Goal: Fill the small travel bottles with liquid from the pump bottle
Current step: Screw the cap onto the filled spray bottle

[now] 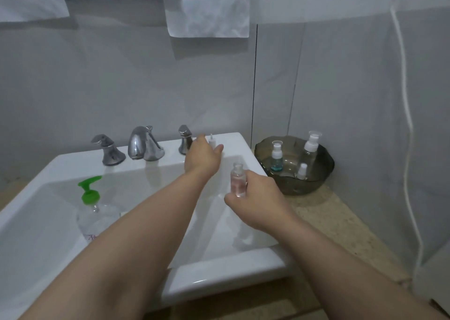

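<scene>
My right hand (258,202) grips a small clear travel bottle (238,179) upright over the sink's right side. Its neck is uncapped and it holds pinkish liquid. My left hand (203,155) reaches to the sink's back ledge, where a white spray cap (212,141) stands between its spread thumb and fingers. I cannot tell whether they touch it. The clear pump bottle (97,218) with a green pump head (89,190) stands in the basin at the left, beside my left forearm.
A white sink (219,263) has a chrome spout (143,144) and two handles (108,150) (185,138). On the speckled counter to the right, a dark glass bowl (323,173) holds three capped travel bottles (277,156). Walls stand close behind and to the right.
</scene>
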Demonstrator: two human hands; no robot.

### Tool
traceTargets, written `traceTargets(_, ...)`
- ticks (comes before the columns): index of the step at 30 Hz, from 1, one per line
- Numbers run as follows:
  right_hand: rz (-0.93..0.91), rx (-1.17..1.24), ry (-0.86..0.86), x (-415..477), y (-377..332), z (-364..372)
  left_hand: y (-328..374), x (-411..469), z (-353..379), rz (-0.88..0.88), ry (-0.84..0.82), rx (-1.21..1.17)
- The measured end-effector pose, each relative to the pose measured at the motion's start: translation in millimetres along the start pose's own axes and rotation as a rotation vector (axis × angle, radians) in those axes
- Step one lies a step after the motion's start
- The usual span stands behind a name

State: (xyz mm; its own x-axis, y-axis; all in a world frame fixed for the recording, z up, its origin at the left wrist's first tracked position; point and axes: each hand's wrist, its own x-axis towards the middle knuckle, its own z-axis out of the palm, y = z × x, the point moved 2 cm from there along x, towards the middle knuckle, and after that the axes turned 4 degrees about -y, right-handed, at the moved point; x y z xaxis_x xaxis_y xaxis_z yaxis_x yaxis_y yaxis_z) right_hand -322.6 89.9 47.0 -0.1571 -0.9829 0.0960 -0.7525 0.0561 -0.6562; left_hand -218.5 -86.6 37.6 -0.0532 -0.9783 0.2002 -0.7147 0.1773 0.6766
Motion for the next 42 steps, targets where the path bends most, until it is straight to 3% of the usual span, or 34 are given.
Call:
traceTargets(8,0.026,-0.016,0.024,9,6,3,1,-9,0,0.034,0.062,0.041)
traceTargets(10,0.046,-0.037,0.042,9,5,3,-3,-16,-14,0.046,-0.019,-0.035)
traceTargets(15,0.072,-0.038,0.041,9,-8,15,-18,-51,-67,0.112,-0.269,0.055)
traceTargets(19,0.065,-0.034,0.007,14,-27,36,-42,-68,-95,0.246,-0.138,0.081)
traceTargets(22,0.097,-0.045,0.007,16,-27,52,-53,-69,-107,0.307,-0.041,-0.025)
traceTargets(28,0.091,-0.153,0.035,22,-28,67,-41,-75,-111,0.547,-0.058,-0.063)
traceTargets(34,0.085,-0.227,-0.004,24,-25,74,-39,-79,-106,0.624,-0.12,0.018)
traceTargets(42,0.096,-0.22,0.001,24,-26,74,-38,-80,-115,0.586,-0.117,-0.029)
